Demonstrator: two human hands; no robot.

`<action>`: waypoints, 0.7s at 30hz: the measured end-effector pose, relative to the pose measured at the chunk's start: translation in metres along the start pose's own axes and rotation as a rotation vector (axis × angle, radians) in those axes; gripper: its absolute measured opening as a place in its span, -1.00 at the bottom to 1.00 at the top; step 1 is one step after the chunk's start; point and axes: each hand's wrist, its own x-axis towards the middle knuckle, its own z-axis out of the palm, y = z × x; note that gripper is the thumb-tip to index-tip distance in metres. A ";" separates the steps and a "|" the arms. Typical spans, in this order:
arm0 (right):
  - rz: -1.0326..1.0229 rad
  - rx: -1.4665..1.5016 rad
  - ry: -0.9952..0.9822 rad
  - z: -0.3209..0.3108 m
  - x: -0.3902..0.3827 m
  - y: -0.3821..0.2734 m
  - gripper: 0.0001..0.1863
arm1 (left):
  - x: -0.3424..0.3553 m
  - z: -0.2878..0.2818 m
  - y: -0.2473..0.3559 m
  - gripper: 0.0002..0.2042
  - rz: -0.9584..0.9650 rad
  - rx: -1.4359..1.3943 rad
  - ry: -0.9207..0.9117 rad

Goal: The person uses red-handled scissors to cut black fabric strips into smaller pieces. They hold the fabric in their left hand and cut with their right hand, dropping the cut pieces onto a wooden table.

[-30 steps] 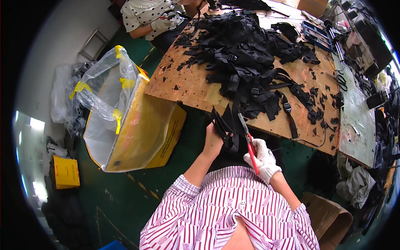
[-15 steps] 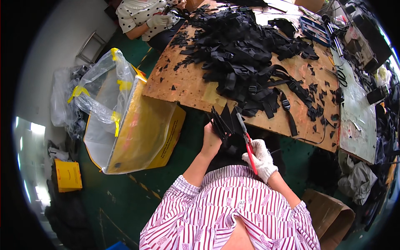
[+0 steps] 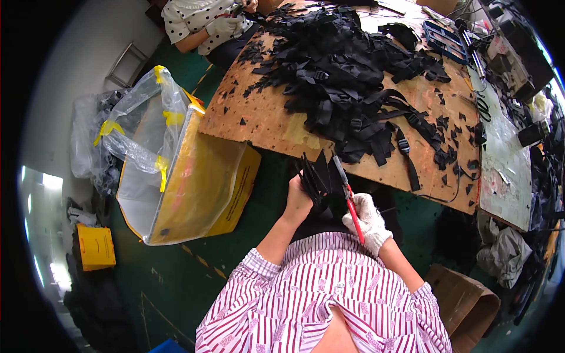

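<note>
My left hand [image 3: 299, 199], bare, is closed round a fanned bundle of black webbing straps [image 3: 313, 181] just off the table's front edge. To its right, my right hand [image 3: 368, 219] in a white knitted glove grips red-handled scissors [image 3: 351, 207]. Their grey blades point up and away, beside a dark strap end; whether they touch it I cannot tell. Beyond both hands, a big heap of black straps [image 3: 341, 88] with plastic buckles spreads over the wooden table [image 3: 273, 132].
Small black triangular scraps dot the tabletop. On the left stands a yellow box [image 3: 206, 194] lined with clear plastic. A co-worker's gloved hand [image 3: 225, 25] is at the far left corner. A blue plastic tray [image 3: 445, 42] lies far right; a cardboard box [image 3: 462, 303] sits low right.
Both hands keep their grip and have barely moved. The scissors' tip has shifted very slightly left, and the whole view has drifted a little.
</note>
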 end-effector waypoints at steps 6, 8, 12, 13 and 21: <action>-0.057 -0.035 -0.017 -0.002 0.007 0.006 -0.53 | -0.005 0.006 -0.003 -0.84 -0.055 -0.047 0.075; -0.034 -0.032 -0.022 -0.003 0.003 -0.003 -0.62 | -0.004 0.004 -0.004 -0.88 -0.032 0.001 0.082; 0.026 -0.001 -0.050 -0.006 -0.004 0.001 -0.47 | -0.005 0.008 -0.004 -0.90 -0.038 -0.052 0.143; 0.023 -0.004 -0.033 -0.004 -0.005 0.004 -0.47 | -0.005 0.008 -0.003 -0.90 -0.033 -0.010 0.128; 0.094 0.080 -0.032 -0.006 -0.007 -0.002 -0.49 | -0.003 0.006 0.005 -0.89 0.023 0.085 0.064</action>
